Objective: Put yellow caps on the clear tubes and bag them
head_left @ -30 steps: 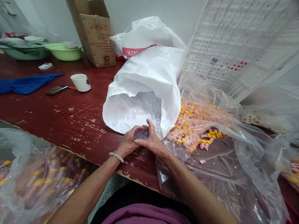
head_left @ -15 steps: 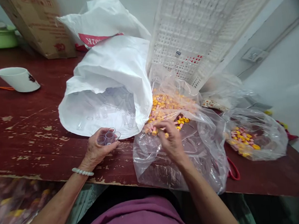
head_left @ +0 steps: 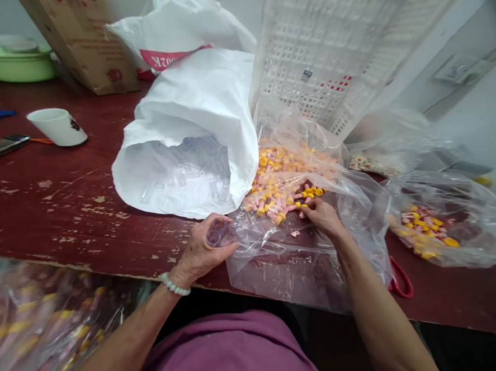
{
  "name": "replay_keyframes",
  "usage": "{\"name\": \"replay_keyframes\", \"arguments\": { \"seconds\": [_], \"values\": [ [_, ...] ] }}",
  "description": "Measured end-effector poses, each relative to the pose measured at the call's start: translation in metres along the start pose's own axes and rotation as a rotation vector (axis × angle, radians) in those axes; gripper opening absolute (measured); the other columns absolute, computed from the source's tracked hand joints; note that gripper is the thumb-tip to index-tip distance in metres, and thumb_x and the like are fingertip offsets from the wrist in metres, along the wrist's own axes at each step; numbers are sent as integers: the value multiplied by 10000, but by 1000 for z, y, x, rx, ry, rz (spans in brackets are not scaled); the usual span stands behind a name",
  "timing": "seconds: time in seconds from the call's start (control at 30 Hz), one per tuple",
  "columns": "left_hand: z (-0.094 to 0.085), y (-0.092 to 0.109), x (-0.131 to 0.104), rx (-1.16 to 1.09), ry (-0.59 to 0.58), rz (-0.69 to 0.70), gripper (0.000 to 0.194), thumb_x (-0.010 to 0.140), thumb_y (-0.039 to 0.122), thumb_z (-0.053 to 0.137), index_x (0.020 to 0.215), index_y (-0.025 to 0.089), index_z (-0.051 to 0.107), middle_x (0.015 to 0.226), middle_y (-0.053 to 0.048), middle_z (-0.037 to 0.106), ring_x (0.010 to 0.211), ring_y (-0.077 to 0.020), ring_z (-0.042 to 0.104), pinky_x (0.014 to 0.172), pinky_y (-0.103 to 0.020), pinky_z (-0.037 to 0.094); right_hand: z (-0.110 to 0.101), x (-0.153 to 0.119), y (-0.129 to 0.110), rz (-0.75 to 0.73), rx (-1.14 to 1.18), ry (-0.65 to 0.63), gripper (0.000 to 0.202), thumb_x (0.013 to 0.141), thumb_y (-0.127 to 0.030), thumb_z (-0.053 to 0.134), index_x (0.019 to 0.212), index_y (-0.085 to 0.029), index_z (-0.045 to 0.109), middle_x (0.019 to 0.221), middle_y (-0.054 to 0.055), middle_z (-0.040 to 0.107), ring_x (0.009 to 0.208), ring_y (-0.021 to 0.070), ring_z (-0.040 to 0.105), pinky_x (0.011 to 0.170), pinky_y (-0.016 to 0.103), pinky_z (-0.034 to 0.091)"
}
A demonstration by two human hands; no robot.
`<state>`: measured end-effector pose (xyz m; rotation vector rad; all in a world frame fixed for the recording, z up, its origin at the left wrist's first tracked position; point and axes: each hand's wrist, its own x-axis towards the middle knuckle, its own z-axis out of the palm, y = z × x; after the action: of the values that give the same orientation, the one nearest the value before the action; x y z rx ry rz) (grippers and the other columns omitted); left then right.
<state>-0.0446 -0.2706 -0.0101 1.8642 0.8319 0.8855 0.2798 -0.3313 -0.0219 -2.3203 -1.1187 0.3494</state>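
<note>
Several clear plastic tubes are bunched in my left hand, their round open ends showing. That hand is over the table's front part, just below the mouth of a white sack with more clear tubes inside. My right hand pinches a small pink piece with a yellow cap at the near edge of a heap of such pieces. The heap lies in and on a large clear plastic bag. A small pink bit lies apart from it.
A second clear bag of yellow and pink pieces sits at the right. Behind the heap leans a white plastic crate. A white cup, a phone, a green basin and a cardboard box are at the left.
My left hand has moved right with the tubes, away from the sack's mouth toward the clear bag. My right hand has shifted right along the heap's near edge. The view has turned slightly left.
</note>
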Motion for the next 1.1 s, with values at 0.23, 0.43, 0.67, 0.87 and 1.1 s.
{"name": "replay_keyframes", "arguments": {
  "seconds": [0.23,0.43,0.67,0.87,1.1],
  "values": [
    [11,6,-2,-106,-66,-58,381,600,172,732,941,146,563,815,-33,657,705,-138,630,646,-232,516,-1,-49,-36,-109,616,109,275,684,-387,643,845,-170,590,770,2,622,633,107,539,583,231,428],
    [21,19,-1,-107,-89,-87,378,573,216,759,895,130,582,832,-43,643,722,-144,595,668,-250,495,18,-120,-102,-399,757,-72,134,798,-307,606,875,-203,570,792,-5,588,655,95,521,618,230,441],
    [26,26,-4,-409,-84,-315,327,502,142,767,763,146,569,682,23,600,617,-108,541,586,-221,453,25,-127,-93,-847,238,-91,526,678,-370,727,1130,-222,501,1166,109,527,1094,259,478,925,437,415],
    [32,20,-6,-678,-81,-506,367,469,72,758,758,147,544,634,49,587,538,-80,505,498,-200,414,37,-130,-92,-884,138,-37,593,670,-397,731,1177,-210,486,1154,119,538,1044,268,502,880,430,435],
    [20,13,2,-484,38,-404,388,466,144,771,787,144,554,681,27,604,607,-109,543,532,-214,432,14,-43,-24,-504,33,196,234,832,-247,534,1039,-168,608,1118,133,594,1053,246,536,915,440,409]
  ]
}}
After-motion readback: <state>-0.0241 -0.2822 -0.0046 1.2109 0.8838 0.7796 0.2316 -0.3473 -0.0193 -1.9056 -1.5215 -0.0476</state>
